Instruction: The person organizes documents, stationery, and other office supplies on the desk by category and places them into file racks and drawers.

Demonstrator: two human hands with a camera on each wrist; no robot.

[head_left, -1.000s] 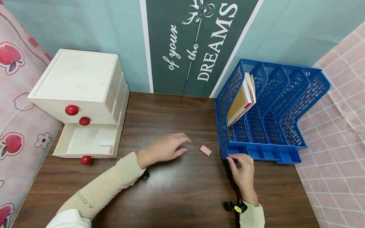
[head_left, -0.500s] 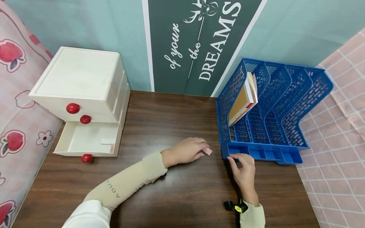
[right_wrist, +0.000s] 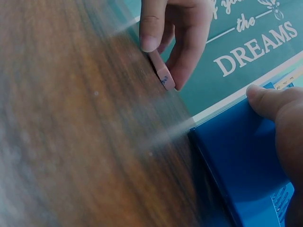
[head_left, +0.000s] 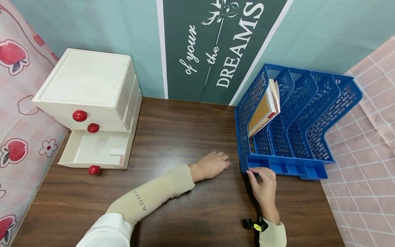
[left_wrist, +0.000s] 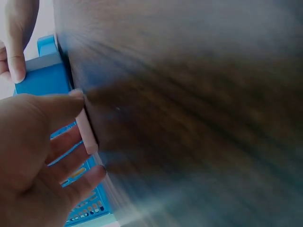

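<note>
My left hand [head_left: 211, 165] is low over the table, left of the blue file organizer [head_left: 290, 159]. It pinches a small pink eraser [right_wrist: 162, 72] between thumb and fingers, close to the wood; in the head view the hand hides the eraser. A dark mark shows on the eraser's end in the right wrist view. With thumb and fingertips my right hand [head_left: 264, 185] grips the front left corner of the organizer. A few books [head_left: 265, 109] lean in the organizer's leftmost slot.
At the left stands a white drawer unit [head_left: 83, 79] with red knobs. Its bottom drawer [head_left: 80, 165] is pulled out, with a white piece [head_left: 117, 151] and a pinkish piece [head_left: 121, 159] inside. A green printed cloth [head_left: 185, 85] hangs behind the brown table [head_left: 182, 127].
My left hand has moved right across the table to the pink eraser and taken hold of it. The right hand stays at the organizer's corner. The head view has shifted slightly.
</note>
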